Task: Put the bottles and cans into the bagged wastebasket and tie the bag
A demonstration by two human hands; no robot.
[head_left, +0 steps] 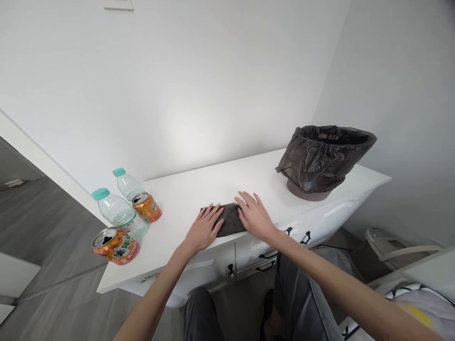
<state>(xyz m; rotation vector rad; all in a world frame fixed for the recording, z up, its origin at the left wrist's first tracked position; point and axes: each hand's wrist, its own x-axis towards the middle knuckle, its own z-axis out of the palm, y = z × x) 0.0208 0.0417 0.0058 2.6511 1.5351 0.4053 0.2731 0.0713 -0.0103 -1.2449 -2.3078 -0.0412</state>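
Note:
A folded black plastic bag (229, 219) lies flat near the front edge of the white cabinet top. Flat on its left end rests my left hand (205, 228), fingers spread. My right hand (255, 215) lies over the other end with its fingers stretched out. Neither hand grips anything, and parts of the bag are hidden under the fingers. To the right stands a trash bin (307, 193) lined with a black plastic bag (320, 161) that hangs over its rim.
At the left end stand two opened orange cans, a front one (119, 246) and a rear one (147, 207), beside two clear bottles with teal caps, one nearer (119, 210) and one farther (128, 184). Drawers with black handles (267, 255) face my knees. A wall rises behind.

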